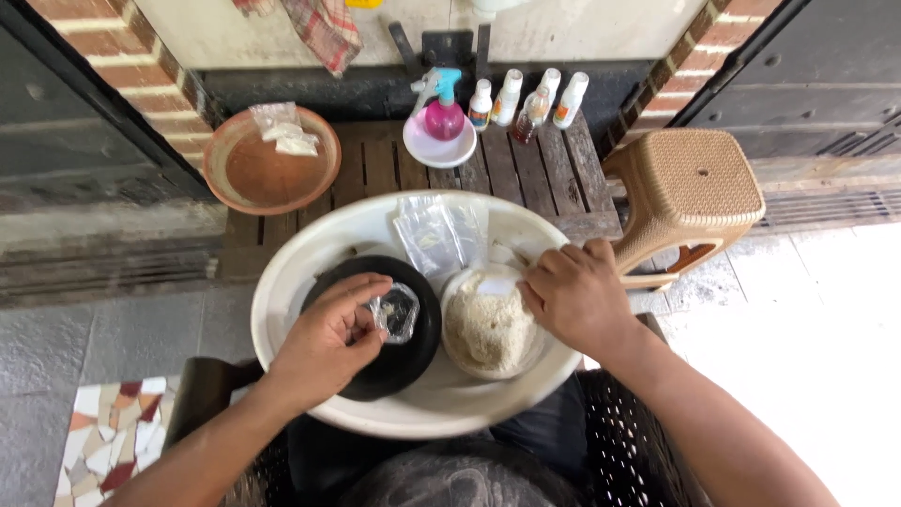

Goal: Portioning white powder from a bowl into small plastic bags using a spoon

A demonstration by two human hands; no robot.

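My left hand [324,343] pinches a small clear plastic bag [396,311] over a black bowl [404,352]. My right hand [574,296] rests closed at the far rim of a white bowl of pale grainy powder [486,330]; what its fingers grip is hidden. Both bowls sit inside a large white basin [282,291] on my lap. A stack of empty clear bags [434,232] lies at the basin's far side.
A wooden pallet table [526,178] holds a brown clay dish [267,174] with small bags, a pink spray bottle [443,108] on a white plate, and several small bottles [526,99]. A tan plastic stool [690,188] stands at the right.
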